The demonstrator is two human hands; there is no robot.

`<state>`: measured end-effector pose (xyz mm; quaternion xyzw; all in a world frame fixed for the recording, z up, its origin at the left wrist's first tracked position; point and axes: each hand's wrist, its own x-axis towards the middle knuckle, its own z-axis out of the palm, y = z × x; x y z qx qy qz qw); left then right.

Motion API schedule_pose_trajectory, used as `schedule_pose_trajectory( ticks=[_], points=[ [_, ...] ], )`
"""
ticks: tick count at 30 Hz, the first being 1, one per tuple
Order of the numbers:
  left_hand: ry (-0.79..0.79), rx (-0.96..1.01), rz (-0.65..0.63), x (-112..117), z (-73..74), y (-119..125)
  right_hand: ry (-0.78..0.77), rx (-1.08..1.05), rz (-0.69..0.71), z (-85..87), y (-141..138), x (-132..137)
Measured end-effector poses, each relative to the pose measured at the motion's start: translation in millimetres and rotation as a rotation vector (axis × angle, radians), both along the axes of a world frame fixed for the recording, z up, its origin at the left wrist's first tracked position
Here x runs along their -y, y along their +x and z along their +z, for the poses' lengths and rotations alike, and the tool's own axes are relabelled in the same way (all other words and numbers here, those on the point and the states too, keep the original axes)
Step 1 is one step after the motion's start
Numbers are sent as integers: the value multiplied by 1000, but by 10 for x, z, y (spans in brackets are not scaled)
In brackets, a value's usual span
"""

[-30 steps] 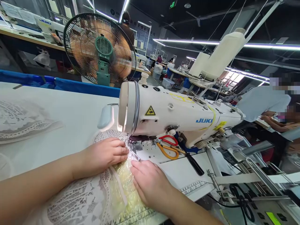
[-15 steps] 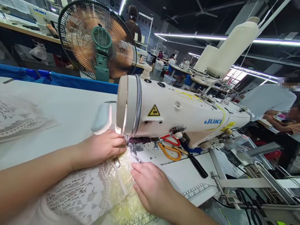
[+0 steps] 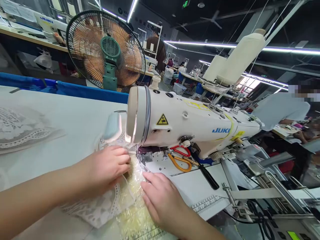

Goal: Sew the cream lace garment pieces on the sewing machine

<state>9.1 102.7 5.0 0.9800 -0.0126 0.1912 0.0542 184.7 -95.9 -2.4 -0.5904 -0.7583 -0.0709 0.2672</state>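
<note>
A white JUKI sewing machine (image 3: pixel 190 121) stands on the white table (image 3: pixel 75 123). Under its needle lies a piece of white lace fabric (image 3: pixel 100 208) with a pale yellow lace strip (image 3: pixel 133 213) along its right edge. My left hand (image 3: pixel 107 166) presses on the lace just left of the presser foot (image 3: pixel 142 158), fingers curled on the cloth. My right hand (image 3: pixel 162 198) lies flat on the yellow strip in front of the foot, fingertips pointing at the needle.
Scissors with red and orange handles (image 3: pixel 180 158) and a black-handled tool (image 3: pixel 208 176) lie on the machine bed. A green fan (image 3: pixel 107 50) stands behind the table. More lace (image 3: pixel 20 130) lies far left. Two thread cones (image 3: pixel 240 56) rise behind. A person in pale blue (image 3: pixel 282 106) sits at right.
The lace has fed away under the foot, so less of it lies in front of me. My left hand has drawn back slightly to the left; my right hand stays by the foot.
</note>
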Motion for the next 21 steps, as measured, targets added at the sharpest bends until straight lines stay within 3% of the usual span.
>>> schedule_pose_trajectory(
  ticks=[3,5,8,11,14,18,21],
  points=[
    [-27,-20,-31,79,10,7,60,-90,-56,37,-74,54],
    [-162,5,13,79,91,6,71,-149,-49,14,-173,98],
    [-380,19,125,65,255,-10,36,-237,111,-66,-407,119],
    [-425,77,264,64,309,-15,-149,-311,218,-107,-650,45],
    [-362,123,382,89,188,-28,-308,-383,115,-79,-727,-52],
    [-207,95,449,181,-69,-88,-309,-506,-139,-1,-550,-77],
    [-142,39,469,260,-187,-87,-384,-505,-252,56,-416,-37]
  ],
)
